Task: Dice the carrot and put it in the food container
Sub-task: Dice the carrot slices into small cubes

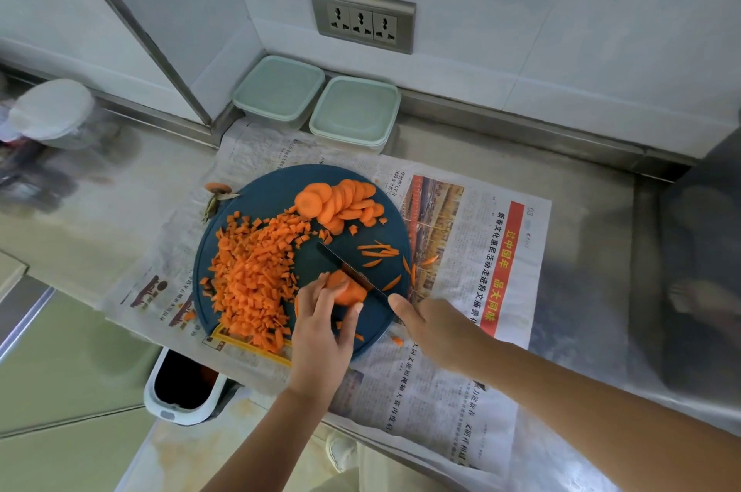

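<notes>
A round dark blue cutting board lies on newspaper. A heap of diced carrot covers its left half, and round carrot slices lie at its far edge. Thin carrot strips sit on its right side. My left hand pinches a small stack of carrot slices at the near edge of the board. My right hand grips a black knife, its blade lying against that stack. Two lidded pale green food containers stand by the back wall.
Newspaper covers the steel counter. A carrot top and peel lie off the board's left edge. A white waste bin stands below the counter's front edge. A white-lidded jar is at far left. Wall sockets are above.
</notes>
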`<state>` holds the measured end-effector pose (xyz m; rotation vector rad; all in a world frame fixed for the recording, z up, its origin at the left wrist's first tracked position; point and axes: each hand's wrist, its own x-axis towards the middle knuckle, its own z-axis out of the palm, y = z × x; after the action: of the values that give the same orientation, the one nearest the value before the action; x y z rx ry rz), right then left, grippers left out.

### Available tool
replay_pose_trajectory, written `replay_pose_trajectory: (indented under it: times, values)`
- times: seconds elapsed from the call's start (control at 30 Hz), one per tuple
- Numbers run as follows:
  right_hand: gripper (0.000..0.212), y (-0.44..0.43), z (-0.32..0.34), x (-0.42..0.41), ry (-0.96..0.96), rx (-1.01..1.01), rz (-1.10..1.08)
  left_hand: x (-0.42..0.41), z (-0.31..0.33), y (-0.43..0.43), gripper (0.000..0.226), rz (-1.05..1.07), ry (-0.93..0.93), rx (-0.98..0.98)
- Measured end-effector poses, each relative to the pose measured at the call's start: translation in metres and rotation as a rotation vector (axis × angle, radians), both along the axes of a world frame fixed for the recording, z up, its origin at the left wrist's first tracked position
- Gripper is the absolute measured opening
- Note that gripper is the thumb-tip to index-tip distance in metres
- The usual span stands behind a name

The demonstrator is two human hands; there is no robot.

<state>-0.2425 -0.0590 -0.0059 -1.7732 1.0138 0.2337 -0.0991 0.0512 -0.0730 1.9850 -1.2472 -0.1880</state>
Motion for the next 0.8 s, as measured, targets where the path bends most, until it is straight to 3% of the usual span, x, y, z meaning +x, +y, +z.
replay_pose_trajectory:
  times: [0.1,0.3,0.8]
  values:
    - [0.057,0.001,-0.003,-0.009,-0.068,0.060,-0.054,-0.001,-0.001,0.000,0.031,0.006,0.012,-0.012]
    - [0.058,0.008,0.005,-0.018,-0.094,-0.032,0.010,-0.001,-0.003,0.003,0.032,0.017,0.036,0.003]
    - [0.057,0.004,0.013,-0.006,0.032,0.008,0.072,-0.002,-0.001,0.000,0.026,0.028,0.003,-0.058]
